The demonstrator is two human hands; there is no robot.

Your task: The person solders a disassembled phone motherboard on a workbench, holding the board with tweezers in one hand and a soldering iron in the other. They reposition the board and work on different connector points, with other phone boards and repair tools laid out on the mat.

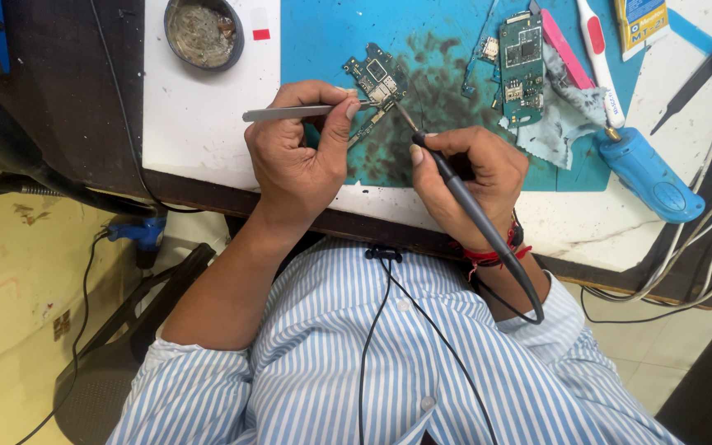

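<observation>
1. Left hand (297, 156) pinches metal tweezers (290, 113), tips on the small circuit board (375, 85).
2. Right hand (473, 183) grips a soldering iron (465, 198), fingers (416, 154) wrapped tight, tip at the board.
3. Board's on the blue mat (323, 41), mid table (199, 124), near its front edge.

bare white table (199, 124) left of the circuit board (377, 82); second board (521, 66) and cloth (566, 115) crowd its right.

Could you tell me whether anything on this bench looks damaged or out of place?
The blue work mat carries a large dark scorched-looking stain around the circuit board being worked on. A crumpled cloth lies partly over the second board. Nothing looks spilled.
</observation>
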